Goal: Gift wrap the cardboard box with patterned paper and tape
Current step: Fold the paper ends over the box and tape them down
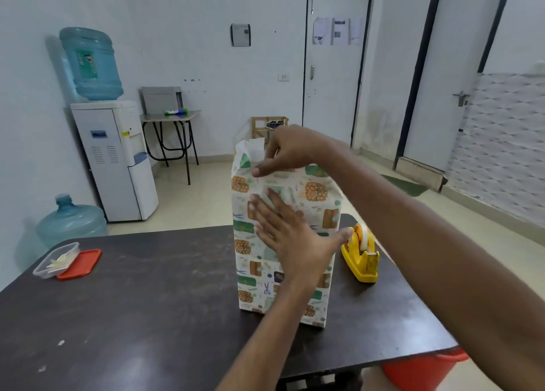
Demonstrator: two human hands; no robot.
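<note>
We have the tall cardboard box in patterned paper (256, 272) upright on the dark wooden table (147, 302), sides covered. Our left hand (295, 243) presses flat, fingers straight; our right hand (286, 151) pinches the loose top flap (250, 151). Folding and taping the top likely remain, with the yellow plastic tape dispenser (361, 255) just beside.

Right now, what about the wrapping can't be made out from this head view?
Cardboard box: head view, covered by the patterned paper.
Parcel's top end and far side: behind the raised flap and the right hand pinching it.
Whitish piece at that hand's fingertips: tape or paper underside, too blurred.
Paper under the left hand: covered by its palm.
Clear container: contents too small.
</note>
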